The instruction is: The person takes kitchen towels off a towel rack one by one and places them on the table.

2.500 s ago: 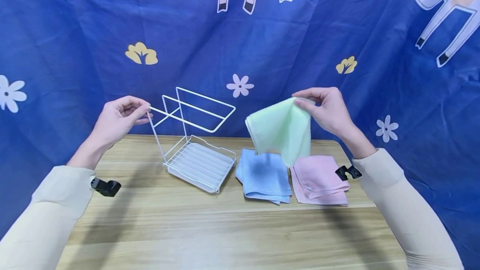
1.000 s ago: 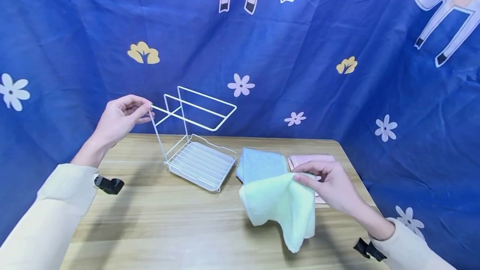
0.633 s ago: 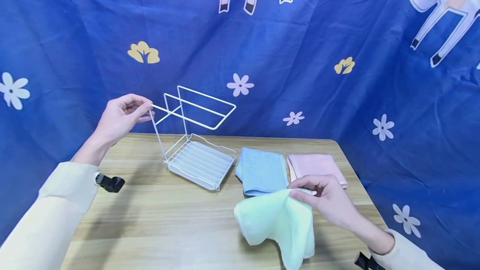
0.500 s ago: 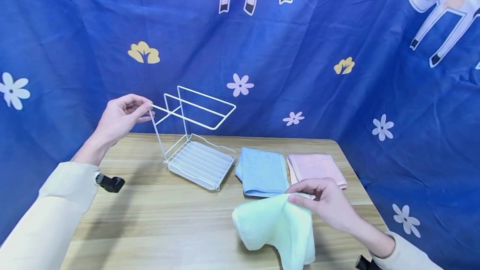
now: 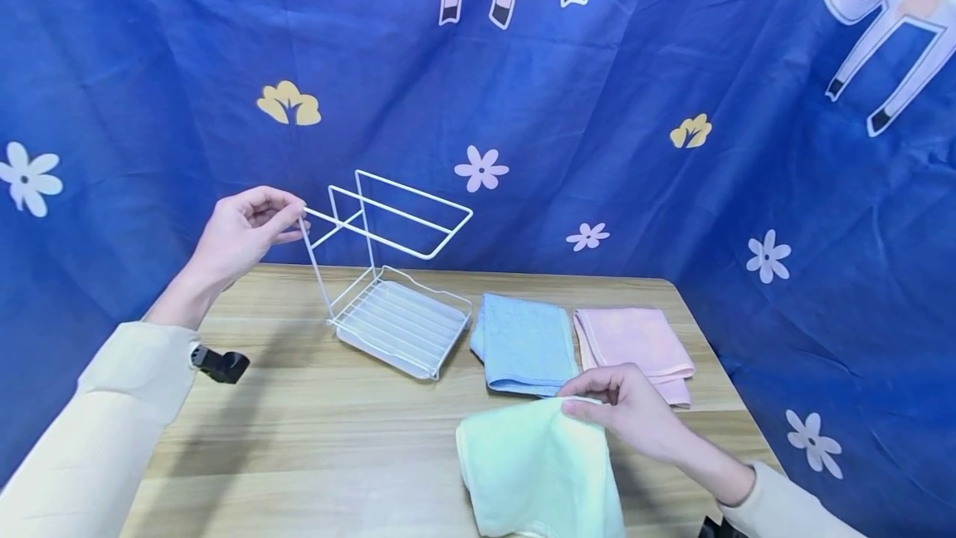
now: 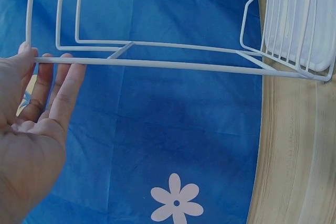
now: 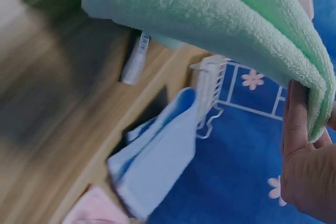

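Observation:
My left hand (image 5: pixel 239 231) pinches the upper corner of a white wire rack (image 5: pixel 399 326), which stands on the table with a slatted tray at its base. The left wrist view shows thumb and fingers along the rack's bar (image 6: pixel 157 65). Further right and nearer the front, my right hand (image 5: pixel 635 418) pinches the top edge of a pale green towel (image 5: pixel 538 463) between thumb and fingers. The towel hangs folded below the hand, its lower edge near the bottom of the head view. A small printed white label (image 7: pixel 136 61) hangs beneath it in the right wrist view.
A folded blue towel (image 5: pixel 526 343) lies right of the rack. Beside it is a folded pink towel (image 5: pixel 635 339), its near part partly behind my right hand. A blue patterned curtain (image 5: pixel 538 90) rises behind the wooden table (image 5: pixel 336 455).
My right hand has come down and toward the front with the green towel, from above the blue and pink towels. My left hand has kept its grip on the rack.

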Demonstrator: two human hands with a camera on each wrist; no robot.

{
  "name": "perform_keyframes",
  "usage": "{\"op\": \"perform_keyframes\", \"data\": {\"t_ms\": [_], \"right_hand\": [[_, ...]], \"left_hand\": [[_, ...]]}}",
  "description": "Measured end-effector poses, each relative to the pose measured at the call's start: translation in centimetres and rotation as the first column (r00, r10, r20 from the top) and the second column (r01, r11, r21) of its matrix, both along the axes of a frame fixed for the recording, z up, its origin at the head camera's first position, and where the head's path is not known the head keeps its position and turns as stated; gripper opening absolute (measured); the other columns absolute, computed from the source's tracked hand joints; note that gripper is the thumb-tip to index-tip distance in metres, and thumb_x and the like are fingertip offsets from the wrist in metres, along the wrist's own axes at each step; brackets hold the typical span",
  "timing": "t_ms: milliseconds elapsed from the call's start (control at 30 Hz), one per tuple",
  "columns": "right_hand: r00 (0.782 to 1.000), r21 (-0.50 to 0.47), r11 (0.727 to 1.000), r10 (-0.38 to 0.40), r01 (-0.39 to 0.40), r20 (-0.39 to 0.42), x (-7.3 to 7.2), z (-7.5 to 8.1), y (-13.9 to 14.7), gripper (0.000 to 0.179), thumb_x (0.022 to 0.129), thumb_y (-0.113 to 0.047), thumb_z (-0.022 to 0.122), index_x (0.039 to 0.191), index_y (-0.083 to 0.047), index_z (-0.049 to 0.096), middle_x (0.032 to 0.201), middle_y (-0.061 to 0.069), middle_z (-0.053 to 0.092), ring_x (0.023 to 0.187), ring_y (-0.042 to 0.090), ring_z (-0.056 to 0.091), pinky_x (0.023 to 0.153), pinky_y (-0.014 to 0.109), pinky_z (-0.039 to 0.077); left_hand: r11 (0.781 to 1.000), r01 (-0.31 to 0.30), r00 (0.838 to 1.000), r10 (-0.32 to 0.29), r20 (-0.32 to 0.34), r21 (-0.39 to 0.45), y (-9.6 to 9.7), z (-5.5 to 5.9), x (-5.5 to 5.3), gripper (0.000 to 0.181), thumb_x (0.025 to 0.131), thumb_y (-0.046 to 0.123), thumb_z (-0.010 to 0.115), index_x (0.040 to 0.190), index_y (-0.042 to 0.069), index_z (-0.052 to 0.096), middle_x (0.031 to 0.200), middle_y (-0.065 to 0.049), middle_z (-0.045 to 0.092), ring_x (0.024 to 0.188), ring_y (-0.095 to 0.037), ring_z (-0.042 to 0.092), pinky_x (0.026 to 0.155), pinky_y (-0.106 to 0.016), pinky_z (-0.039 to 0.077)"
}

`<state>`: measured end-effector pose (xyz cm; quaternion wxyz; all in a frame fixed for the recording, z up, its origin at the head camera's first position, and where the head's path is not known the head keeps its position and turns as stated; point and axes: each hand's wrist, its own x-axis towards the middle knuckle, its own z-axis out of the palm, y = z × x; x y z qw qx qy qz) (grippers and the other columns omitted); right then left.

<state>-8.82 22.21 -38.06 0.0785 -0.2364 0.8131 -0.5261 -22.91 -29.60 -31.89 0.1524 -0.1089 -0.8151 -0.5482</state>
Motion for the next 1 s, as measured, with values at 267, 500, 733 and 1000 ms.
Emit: {"op": "perform_keyframes", "data": {"t_ms": [267,500,733,1000], "right_hand": [[0.999,0.066,0.998,-0.001,-0.002,0.052,-2.3,-2.6,0.8,0.016,0.096,-0.013,0.077,0.106,-0.001,0.079,0.099,0.009,0.081,0.079,-0.002,0.066,0.068,0.015,0.059],[0.995,0.094,0.995,-0.020,0.011,0.095,-4.0,-5.0,1.3,0.018,0.095,-0.011,0.077,0.107,0.003,0.077,0.102,0.019,0.079,0.063,-0.003,0.053,0.055,0.012,0.048],[0.995,0.117,0.993,-0.034,0.023,0.092,-4.9,-6.9,1.5,0.018,0.095,-0.009,0.076,0.107,0.004,0.076,0.103,0.025,0.078,0.050,-0.004,0.042,0.043,0.011,0.038],[0.990,0.166,0.985,-0.073,0.053,0.119,-5.8,-8.9,1.8,0.016,0.095,-0.011,0.077,0.106,0.001,0.078,0.099,0.018,0.079,0.054,-0.002,0.043,0.048,0.012,0.040]], "left_hand": [[1.000,-0.003,1.000,0.003,0.007,0.004,0.0,0.0,0.0,0.016,0.105,0.022,0.067,0.114,0.010,0.072,0.095,0.025,0.074,0.086,0.004,0.074,0.079,-0.016,0.068],[1.000,-0.005,1.000,0.005,0.011,0.004,0.0,0.0,0.2,0.016,0.105,0.023,0.067,0.115,0.011,0.072,0.096,0.025,0.073,0.087,0.004,0.074,0.079,-0.015,0.068],[1.000,0.010,1.000,-0.010,-0.010,0.025,0.2,0.0,0.0,0.012,0.105,0.019,0.067,0.112,0.012,0.073,0.095,0.024,0.075,0.085,0.003,0.075,0.078,-0.016,0.068],[1.000,0.007,1.000,-0.007,-0.012,0.026,0.3,0.0,0.0,0.010,0.105,0.019,0.067,0.111,0.014,0.073,0.096,0.025,0.075,0.086,0.003,0.075,0.078,-0.016,0.068]]}}
